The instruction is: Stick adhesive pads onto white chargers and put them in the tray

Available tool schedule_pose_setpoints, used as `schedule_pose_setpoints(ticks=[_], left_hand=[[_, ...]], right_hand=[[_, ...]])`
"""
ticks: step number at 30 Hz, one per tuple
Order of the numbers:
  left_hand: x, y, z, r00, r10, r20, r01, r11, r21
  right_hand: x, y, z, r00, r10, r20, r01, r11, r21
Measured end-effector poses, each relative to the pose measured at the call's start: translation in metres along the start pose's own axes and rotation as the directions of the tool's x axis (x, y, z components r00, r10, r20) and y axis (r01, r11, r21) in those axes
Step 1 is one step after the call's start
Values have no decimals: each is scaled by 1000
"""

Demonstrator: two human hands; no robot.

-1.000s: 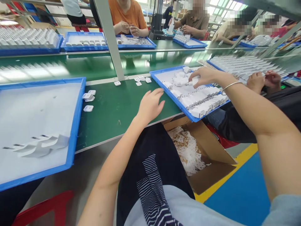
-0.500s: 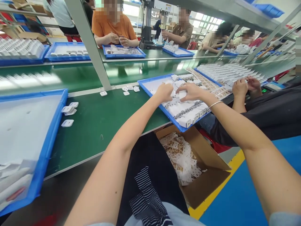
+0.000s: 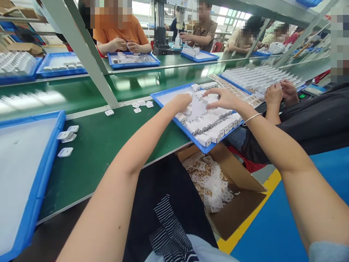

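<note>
My left hand (image 3: 184, 102) is over the left half of a blue-rimmed tray (image 3: 169, 91), seen from its back. Its fingertips are hidden, and a white plug housing (image 3: 188, 110) shows right beneath it. To the right, my right hand (image 3: 222, 98) reaches over the same tray with thumb and fingers apart. A white block-shaped housing (image 3: 211, 97) lies between them; a firm grip on it does not show. Rows of similar white housings (image 3: 216, 134) with metal pins line the tray's near right side.
Loose white square covers (image 3: 65, 152) lie on the green bench (image 3: 109, 145). Another blue tray (image 3: 51, 160) stands at left. An open cardboard box (image 3: 240, 203) with scrap sheets sits below the bench edge. At right, a co-worker's hands (image 3: 275, 92) work near a pin-filled tray (image 3: 261, 78).
The view has shifted, so the bench things sit further left. Both hands have moved slightly within the tray, and more bare tray bottom shows between them.
</note>
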State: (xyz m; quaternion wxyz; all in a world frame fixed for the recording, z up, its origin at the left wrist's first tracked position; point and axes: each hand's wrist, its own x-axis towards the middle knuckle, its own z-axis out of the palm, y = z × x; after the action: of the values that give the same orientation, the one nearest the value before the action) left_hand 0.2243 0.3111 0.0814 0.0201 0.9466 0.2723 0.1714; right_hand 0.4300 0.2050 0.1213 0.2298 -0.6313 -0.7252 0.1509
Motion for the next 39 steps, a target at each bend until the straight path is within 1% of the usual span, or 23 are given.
schedule_pose_setpoints(ticks=[2, 3, 5, 6, 7, 8, 9, 12, 14, 16, 18, 20, 22, 24, 25, 27, 29, 30, 32, 34, 36, 37, 39], left_hand=[[-14, 5, -18, 1000, -19, -2, 19, 999, 27], [-26, 11, -27, 999, -19, -27, 20, 999, 42], [-56, 26, -43, 988, 33, -148, -20, 996, 86], [-73, 35, -48, 979, 69, -191, -47, 992, 118], [-89, 43, -50, 974, 104, -201, -74, 986, 150], [-103, 49, -51, 972, 125, -198, -93, 982, 163], [-116, 54, -50, 972, 140, -188, -107, 979, 176], [-141, 54, -44, 975, 165, -152, -144, 980, 138], [-156, 48, -43, 975, 175, -134, -173, 985, 24], [-173, 42, -47, 977, 157, -141, -176, 976, -129], [-191, 39, -52, 982, 111, -153, -146, 960, -239], [-208, 37, -53, 989, 49, -139, -89, 951, -297], [-219, 32, -50, 997, -18, -74, -6, 950, -311], [-228, 20, -45, 996, -92, 21, 94, 956, -279], [-233, 13, -44, 990, -127, 63, 139, 958, -252], [-246, 0, -45, 975, -192, 116, 212, 957, -198], [-263, -7, -53, 960, -249, 131, 269, 948, -170], [-273, -7, -58, 952, -278, 127, 297, 942, -159], [-293, 0, -68, 943, -324, 69, 331, 935, -131], [-308, 12, -73, 947, -319, -29, 315, 945, -93], [-316, 22, -71, 957, -269, -104, 263, 962, -75], [-318, 26, -67, 959, -252, -128, 241, 966, -93], [-321, 28, -58, 947, -252, -198, 218, 960, -177]], right_hand=[[-7, -10, 5, 992, 121, -21, -113, 969, 219], [-10, -16, 10, 986, 169, -1, -159, 927, 340], [-15, -28, 21, 966, 241, 98, -254, 786, 563], [-17, -35, 28, 952, 256, 166, -301, 708, 639], [-18, -43, 35, 939, 255, 232, -343, 642, 685], [-19, -51, 43, 926, 246, 285, -377, 596, 709], [-20, -61, 50, 917, 236, 321, -398, 570, 719], [-28, -92, 68, 890, 147, 431, -442, 511, 738], [-36, -112, 75, 859, 64, 509, -478, 459, 749], [-46, -128, 79, 814, -10, 580, -531, 390, 752], [-54, -140, 87, 779, -52, 625, -579, 320, 749], [-57, -151, 100, 769, -53, 637, -611, 229, 758], [-55, -160, 120, 767, -26, 641, -634, 124, 764], [-49, -169, 141, 751, 4, 660, -660, 28, 751], [-46, -173, 150, 743, 20, 669, -669, 5, 743], [-41, -180, 166, 741, 52, 670, -671, -1, 742], [-39, -186, 177, 752, 66, 656, -658, 11, 753], [-40, -189, 181, 757, 67, 650, -652, 14, 758], [-42, -196, 186, 774, 71, 629, -631, 11, 775], [-47, -203, 190, 787, 76, 612, -614, 0, 789], [-53, -211, 191, 782, 73, 619, -620, -8, 784], [-57, -215, 191, 777, 65, 627, -628, -2, 778], [-64, -220, 188, 772, 25, 635, -636, 52, 770]])
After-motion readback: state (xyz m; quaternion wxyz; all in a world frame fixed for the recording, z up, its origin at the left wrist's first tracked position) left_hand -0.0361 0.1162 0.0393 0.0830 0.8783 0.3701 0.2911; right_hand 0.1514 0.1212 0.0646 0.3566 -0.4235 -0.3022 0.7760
